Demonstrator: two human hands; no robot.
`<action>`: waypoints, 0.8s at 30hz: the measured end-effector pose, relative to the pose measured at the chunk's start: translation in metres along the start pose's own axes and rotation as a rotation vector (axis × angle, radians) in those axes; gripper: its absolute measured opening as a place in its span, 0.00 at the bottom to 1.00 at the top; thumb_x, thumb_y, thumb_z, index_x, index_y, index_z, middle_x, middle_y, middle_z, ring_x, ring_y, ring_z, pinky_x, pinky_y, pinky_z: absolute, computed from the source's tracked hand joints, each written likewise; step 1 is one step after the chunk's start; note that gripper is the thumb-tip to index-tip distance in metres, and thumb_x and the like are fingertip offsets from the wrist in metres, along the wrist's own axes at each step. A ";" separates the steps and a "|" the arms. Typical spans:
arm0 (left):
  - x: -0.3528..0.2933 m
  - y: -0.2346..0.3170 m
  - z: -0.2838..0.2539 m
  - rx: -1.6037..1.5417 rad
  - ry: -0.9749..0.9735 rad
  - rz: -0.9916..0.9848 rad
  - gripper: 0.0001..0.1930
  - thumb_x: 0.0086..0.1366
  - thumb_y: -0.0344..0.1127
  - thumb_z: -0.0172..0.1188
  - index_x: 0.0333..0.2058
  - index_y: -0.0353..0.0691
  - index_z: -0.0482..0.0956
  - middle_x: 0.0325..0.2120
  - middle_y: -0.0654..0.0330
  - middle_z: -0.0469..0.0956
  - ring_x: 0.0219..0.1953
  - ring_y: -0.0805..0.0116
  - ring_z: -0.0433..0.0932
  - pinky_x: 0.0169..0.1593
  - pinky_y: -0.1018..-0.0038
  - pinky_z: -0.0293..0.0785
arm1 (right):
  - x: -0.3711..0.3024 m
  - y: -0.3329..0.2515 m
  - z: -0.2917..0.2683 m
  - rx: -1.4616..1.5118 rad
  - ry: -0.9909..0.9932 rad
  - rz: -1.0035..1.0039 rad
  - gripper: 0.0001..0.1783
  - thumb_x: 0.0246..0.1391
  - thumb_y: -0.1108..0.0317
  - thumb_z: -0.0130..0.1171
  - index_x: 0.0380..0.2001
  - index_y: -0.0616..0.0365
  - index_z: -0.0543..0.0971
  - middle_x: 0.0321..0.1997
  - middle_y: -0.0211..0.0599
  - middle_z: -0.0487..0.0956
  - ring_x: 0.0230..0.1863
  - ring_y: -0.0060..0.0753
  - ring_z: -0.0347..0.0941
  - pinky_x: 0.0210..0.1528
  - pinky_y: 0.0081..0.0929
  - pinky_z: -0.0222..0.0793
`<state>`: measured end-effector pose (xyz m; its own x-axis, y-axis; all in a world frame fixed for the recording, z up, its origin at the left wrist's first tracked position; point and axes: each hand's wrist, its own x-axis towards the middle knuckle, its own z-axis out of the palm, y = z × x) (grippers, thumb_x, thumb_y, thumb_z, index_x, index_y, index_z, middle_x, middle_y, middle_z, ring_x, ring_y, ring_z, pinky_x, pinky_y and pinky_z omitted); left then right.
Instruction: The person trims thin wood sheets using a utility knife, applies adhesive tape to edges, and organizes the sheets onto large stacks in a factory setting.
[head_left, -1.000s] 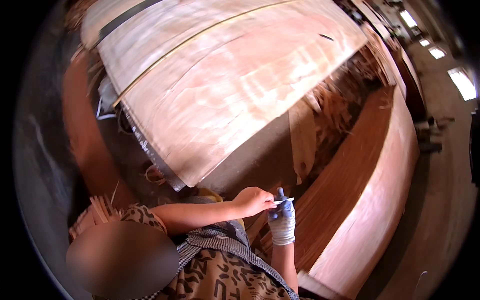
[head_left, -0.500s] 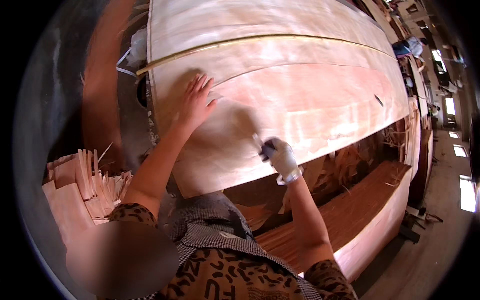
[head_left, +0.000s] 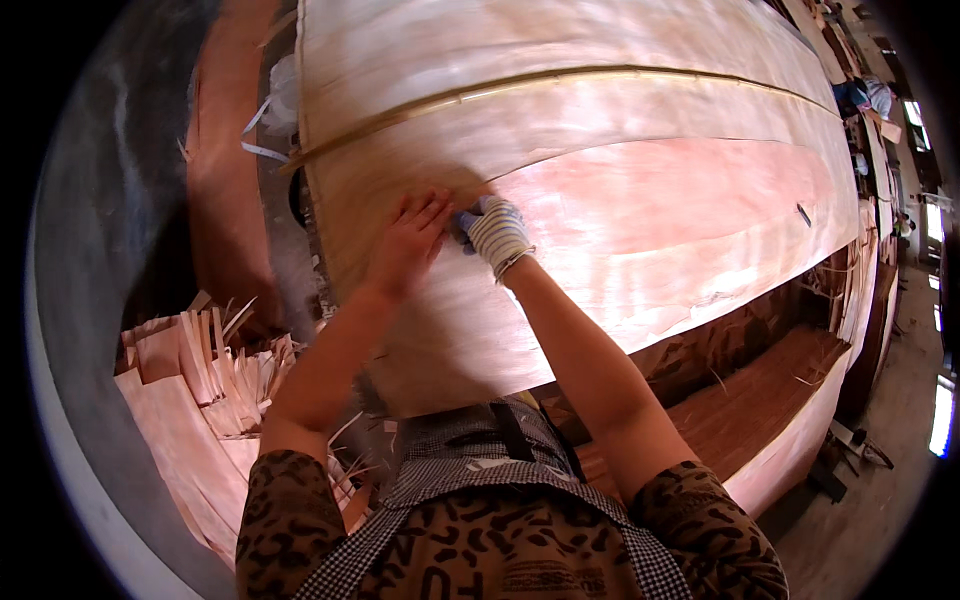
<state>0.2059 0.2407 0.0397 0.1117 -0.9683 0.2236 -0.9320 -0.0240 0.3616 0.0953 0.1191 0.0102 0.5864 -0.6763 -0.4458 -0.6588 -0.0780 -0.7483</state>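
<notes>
A large pale wood veneer sheet (head_left: 440, 345) lies on the stack in front of me, with a pinker veneer area (head_left: 670, 190) showing to the right beyond its curved edge. My left hand (head_left: 408, 245), bare, rests on the sheet with its fingers stretched out. Right beside its fingertips is my right hand (head_left: 495, 232), in a striped glove with dark blue fingertips. Its fingers are curled down at the start of the curved edge. Whatever they grip is hidden under the glove.
A long thin wooden strip (head_left: 560, 78) crosses the sheets beyond my hands. A small dark tool (head_left: 804, 214) lies at the right. Veneer scraps (head_left: 215, 370) are heaped at the left. A reddish veneer stack (head_left: 745, 405) sits lower right. A person (head_left: 868, 97) is far off.
My right hand has moved left and away from me, from near the sheet's front edge to beside my left hand. The left hand has shifted slightly nearer to me.
</notes>
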 end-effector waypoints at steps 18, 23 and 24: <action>0.144 0.079 0.048 0.140 -0.170 0.039 0.21 0.54 0.33 0.48 0.47 0.32 0.66 0.52 0.52 0.62 0.57 0.60 0.58 0.61 0.68 0.47 | -0.054 0.061 -0.186 -0.009 0.207 0.254 0.10 0.43 0.67 0.57 0.27 0.63 0.74 0.21 0.40 0.75 0.21 0.27 0.71 0.21 0.27 0.67; 0.117 0.210 0.093 -0.239 -0.113 0.408 0.18 0.51 0.32 0.53 0.42 0.32 0.70 0.46 0.50 0.68 0.51 0.57 0.64 0.56 0.64 0.56 | -0.098 0.190 -0.178 -0.047 0.290 0.146 0.12 0.42 0.65 0.58 0.28 0.63 0.74 0.22 0.40 0.75 0.20 0.29 0.71 0.24 0.29 0.68; 0.106 0.199 0.099 -0.177 -0.135 0.375 0.18 0.51 0.32 0.54 0.42 0.33 0.70 0.45 0.50 0.68 0.50 0.57 0.65 0.55 0.64 0.57 | -0.110 0.161 -0.183 -0.287 0.310 -0.075 0.10 0.42 0.67 0.57 0.28 0.62 0.74 0.22 0.40 0.75 0.21 0.30 0.71 0.25 0.31 0.68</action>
<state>-0.0019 0.1091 0.0460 -0.2805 -0.9259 0.2530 -0.8247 0.3674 0.4301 -0.1614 0.0467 0.0283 0.4974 -0.8456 -0.1937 -0.7497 -0.3066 -0.5864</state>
